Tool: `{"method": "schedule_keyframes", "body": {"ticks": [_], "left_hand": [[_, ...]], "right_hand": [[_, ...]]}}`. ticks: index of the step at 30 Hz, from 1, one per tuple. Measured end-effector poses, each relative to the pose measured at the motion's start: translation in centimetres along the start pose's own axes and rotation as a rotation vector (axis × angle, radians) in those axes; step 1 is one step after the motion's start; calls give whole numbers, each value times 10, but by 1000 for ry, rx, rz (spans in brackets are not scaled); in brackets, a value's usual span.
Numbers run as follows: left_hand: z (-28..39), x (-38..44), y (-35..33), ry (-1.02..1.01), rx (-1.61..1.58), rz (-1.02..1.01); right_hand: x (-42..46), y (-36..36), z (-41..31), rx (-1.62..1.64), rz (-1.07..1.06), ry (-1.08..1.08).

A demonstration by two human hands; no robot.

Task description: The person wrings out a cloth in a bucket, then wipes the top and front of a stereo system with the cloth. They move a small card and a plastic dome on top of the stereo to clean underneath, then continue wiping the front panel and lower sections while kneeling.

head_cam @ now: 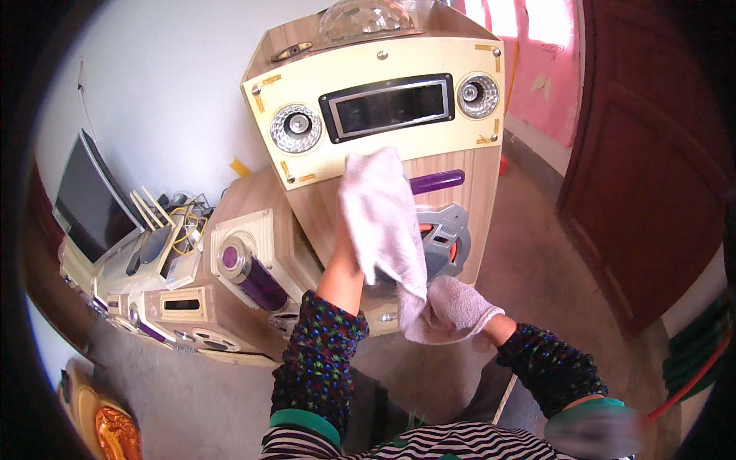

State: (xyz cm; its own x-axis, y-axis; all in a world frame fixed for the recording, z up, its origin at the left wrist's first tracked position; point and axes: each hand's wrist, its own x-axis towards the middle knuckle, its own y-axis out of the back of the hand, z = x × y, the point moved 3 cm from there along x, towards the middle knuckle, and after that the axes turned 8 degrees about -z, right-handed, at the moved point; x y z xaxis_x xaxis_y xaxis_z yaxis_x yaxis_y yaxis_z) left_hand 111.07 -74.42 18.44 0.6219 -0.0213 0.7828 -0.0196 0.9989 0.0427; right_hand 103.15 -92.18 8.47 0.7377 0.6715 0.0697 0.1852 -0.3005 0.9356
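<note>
A light pink towel (382, 213) hangs over my left hand (371, 178), which is raised before the front of a tall wood-grain speaker cabinet (477, 167). The cloth covers the fingers of that hand. Lower right, my right hand (460, 307) is wrapped in the other end of the towel, its fingers hidden too. The cabinet's cream upper panel (402, 138) carries a dark display (391, 106) between two round silver tweeters. Beside the towel are a purple bar (438, 181) and a grey speaker frame (451, 236), partly covered. A clear faceted dome (368, 20) sits on top.
Another speaker cabinet (259, 198) with a purple tube stands at the left. Beyond it, a low unit (221, 310) bears a flat screen (98, 195), a router (150, 207) and tangled cables (190, 230). A dark red door (644, 161) is at the right.
</note>
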Motion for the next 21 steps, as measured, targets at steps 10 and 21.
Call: {"method": "schedule_keyframes", "body": {"ticks": [10, 21], "left_hand": [[30, -2, 14, 99, -394, -111], [23, -53, 17, 371, -514, -218]], "right_hand": [[-70, -13, -30, 341, -208, 490], [-112, 123, -53, 593, 260, 34]]}}
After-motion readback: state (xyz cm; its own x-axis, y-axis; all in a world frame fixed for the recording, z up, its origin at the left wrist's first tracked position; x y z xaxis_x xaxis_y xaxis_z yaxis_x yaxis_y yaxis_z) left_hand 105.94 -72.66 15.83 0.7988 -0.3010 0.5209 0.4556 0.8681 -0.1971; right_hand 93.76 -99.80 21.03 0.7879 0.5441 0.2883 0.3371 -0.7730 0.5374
